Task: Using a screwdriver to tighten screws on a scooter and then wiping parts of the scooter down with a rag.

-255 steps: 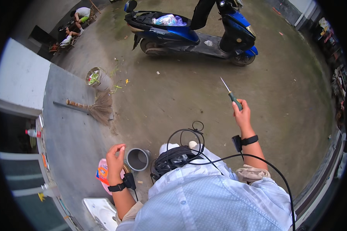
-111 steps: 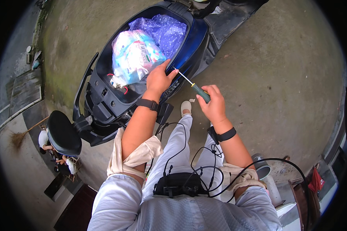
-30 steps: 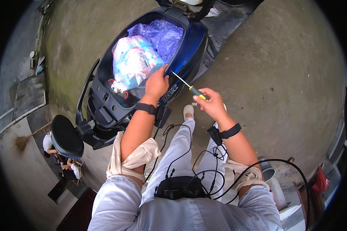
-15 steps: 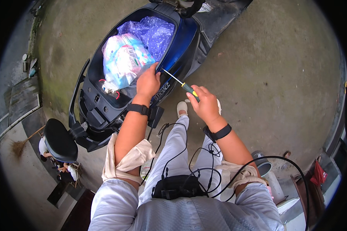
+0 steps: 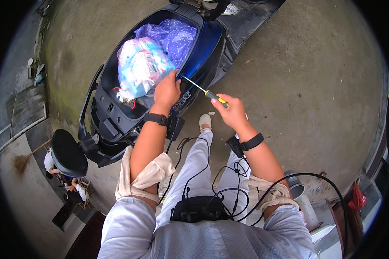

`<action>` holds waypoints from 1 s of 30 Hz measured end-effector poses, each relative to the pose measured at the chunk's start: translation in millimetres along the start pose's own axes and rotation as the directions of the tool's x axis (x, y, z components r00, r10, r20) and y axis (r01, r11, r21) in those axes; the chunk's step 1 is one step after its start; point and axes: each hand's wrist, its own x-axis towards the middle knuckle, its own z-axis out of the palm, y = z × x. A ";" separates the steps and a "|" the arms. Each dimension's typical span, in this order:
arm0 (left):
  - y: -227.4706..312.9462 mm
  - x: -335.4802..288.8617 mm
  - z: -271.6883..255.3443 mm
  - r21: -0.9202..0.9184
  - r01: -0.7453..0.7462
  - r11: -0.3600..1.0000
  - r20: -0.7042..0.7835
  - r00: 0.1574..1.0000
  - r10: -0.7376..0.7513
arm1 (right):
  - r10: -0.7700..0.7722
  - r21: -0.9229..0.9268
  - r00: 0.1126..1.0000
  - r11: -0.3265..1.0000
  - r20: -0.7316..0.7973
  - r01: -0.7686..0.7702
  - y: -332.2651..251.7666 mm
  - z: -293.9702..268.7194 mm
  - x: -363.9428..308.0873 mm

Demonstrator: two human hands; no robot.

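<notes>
A blue and black scooter (image 5: 205,56) stands in front of me with its under-seat storage exposed. My right hand (image 5: 231,113) is closed round the green and yellow handle of a screwdriver (image 5: 212,96). The metal shaft points up and left, its tip at the scooter's side panel just below the storage rim. Beside that tip, my left hand (image 5: 167,93) grips the storage rim (image 5: 180,70), some fingers hidden behind it. A clear plastic bag (image 5: 140,69) of pale, colourful packets fills the storage, next to a purple dotted plastic bag (image 5: 175,39).
The scooter's black seat or backrest pad (image 5: 68,154) sticks out at the left. Black cables (image 5: 233,190) hang over my legs from a waist pouch (image 5: 199,209). A broom (image 5: 21,163) and people (image 5: 75,190) are at the lower left, a grey bucket (image 5: 295,189) behind my right arm.
My right hand has shifted slightly right and its grip on the screwdriver handle has changed a little. My left hand stays at the rim. The view has moved slightly.
</notes>
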 end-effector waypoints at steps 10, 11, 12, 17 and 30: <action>-24.2 -55.9 -33.1 -0.255 -0.071 0.964 -0.172 0.985 0.027 | -0.450 -0.331 0.890 0.853 -0.071 0.404 -5.7 4.5 -8.4; -28.1 -72.6 -41.6 -0.265 -0.079 0.961 -0.192 0.981 0.027 | -0.456 -0.332 0.888 0.848 -0.061 0.413 -7.5 3.1 -8.1; -30.3 -92.4 -54.0 -0.275 -0.085 0.958 -0.208 0.978 0.027 | -0.414 -0.465 0.910 0.799 0.036 0.382 -10.9 0.9 -9.1; -62.8 -140.6 -64.6 -0.108 -0.044 0.993 -0.233 0.972 0.018 | -0.349 -0.612 0.931 0.714 0.108 0.339 -0.9 9.5 -8.5; -28.3 -12.8 -13.4 -0.295 -0.090 0.951 0.013 0.995 0.099 | -0.338 -0.326 0.939 0.883 0.060 0.338 9.6 17.7 1.2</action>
